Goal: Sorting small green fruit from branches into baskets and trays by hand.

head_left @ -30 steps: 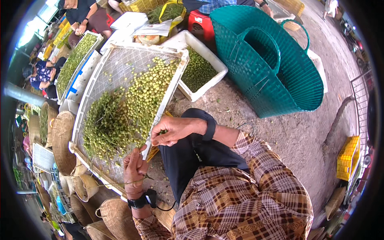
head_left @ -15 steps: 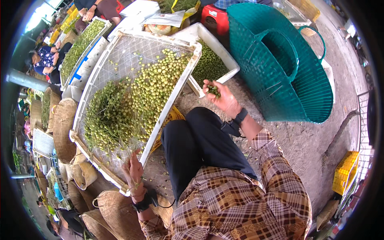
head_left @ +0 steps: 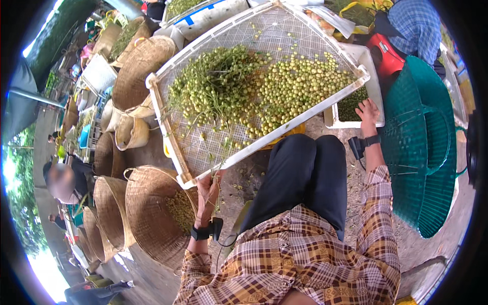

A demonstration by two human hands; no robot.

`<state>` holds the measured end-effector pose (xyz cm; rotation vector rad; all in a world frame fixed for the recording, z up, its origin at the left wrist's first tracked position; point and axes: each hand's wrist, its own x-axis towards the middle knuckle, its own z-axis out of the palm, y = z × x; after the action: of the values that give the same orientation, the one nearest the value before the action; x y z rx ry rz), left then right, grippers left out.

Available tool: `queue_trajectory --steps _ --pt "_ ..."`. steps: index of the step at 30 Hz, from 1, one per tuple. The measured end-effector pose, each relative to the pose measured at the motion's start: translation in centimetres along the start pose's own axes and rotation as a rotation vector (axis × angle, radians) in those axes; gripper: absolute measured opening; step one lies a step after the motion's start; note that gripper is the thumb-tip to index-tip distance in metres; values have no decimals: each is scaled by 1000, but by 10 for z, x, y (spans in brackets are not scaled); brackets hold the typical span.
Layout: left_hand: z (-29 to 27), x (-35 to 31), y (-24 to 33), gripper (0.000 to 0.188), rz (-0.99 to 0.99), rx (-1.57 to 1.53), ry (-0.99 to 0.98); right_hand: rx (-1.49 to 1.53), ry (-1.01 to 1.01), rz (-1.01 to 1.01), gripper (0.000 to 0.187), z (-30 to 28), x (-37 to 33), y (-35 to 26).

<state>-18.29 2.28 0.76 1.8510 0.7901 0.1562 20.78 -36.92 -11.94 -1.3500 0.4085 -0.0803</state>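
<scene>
A shallow white mesh tray (head_left: 244, 158) lies tilted across the view above my knees. On it are a heap of green stems with small fruits (head_left: 216, 84) and a spread of loose round yellow-green fruits (head_left: 305, 81). My left hand (head_left: 207, 195) is at the tray's near left corner, its fingers closed on a thin green stem (head_left: 217, 190); the fingertips are partly hidden. Over the near side of a white crate (head_left: 377, 89) of darker green fruits (head_left: 351, 107), my right hand (head_left: 369, 113) hangs with fingers bent and apart. I see no fruit in it.
A big green woven basket (head_left: 419, 142) stands close to my right arm. Wicker baskets (head_left: 152, 218) crowd the left, one with fruits inside. A yellow crate (head_left: 292, 134) shows under the tray. Beyond the white crate, a person in a blue checked shirt (head_left: 417, 30) is beside a red stool (head_left: 385, 53).
My view has swung left. The right hand, which held several small green fruits, is now over the white crate with none visible. My left hand remains beside the tray's corner.
</scene>
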Motion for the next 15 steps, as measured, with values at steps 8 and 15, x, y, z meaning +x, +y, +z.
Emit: queue_trajectory --steps 8,15 --pt "21 8 6 48 256 271 -321 -518 -785 -445 16 108 -100 -95" --pt "20 51 73 69 586 823 -533 -771 -935 -876 11 174 -131 -115"
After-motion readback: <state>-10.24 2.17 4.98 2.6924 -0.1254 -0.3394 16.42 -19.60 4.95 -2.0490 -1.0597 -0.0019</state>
